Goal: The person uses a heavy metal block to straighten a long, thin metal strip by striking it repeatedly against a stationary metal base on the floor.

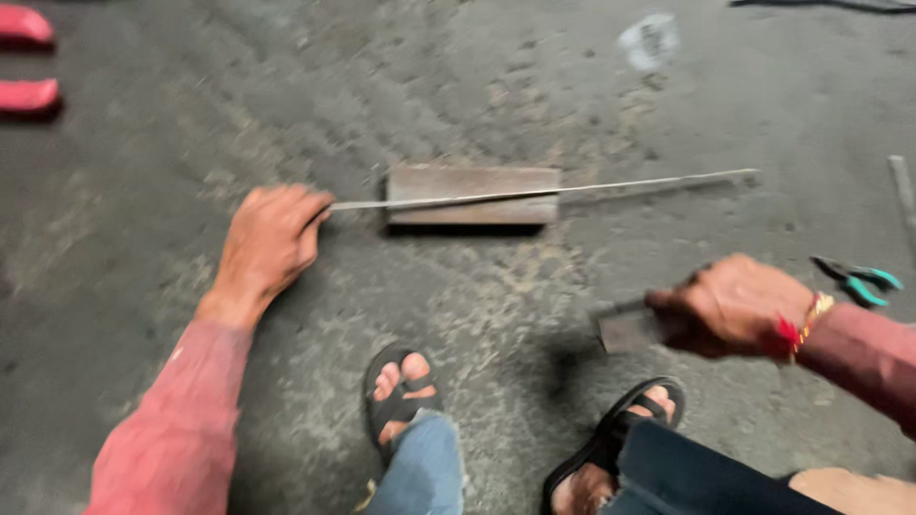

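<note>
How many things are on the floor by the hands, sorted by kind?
Metal rod: 1
Metal block: 1
Hammer-like tool: 1
Pliers: 1
Red things: 2
Total: 6

Thin pale metal rod [544,191] across dull rusty metal block [472,195], on rough matt concrete floor [477,86].

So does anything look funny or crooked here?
Mostly no. The thin metal rod lies slightly slanted across the metal block, held at one end by the left hand. The right hand's tool is blurred.
</note>
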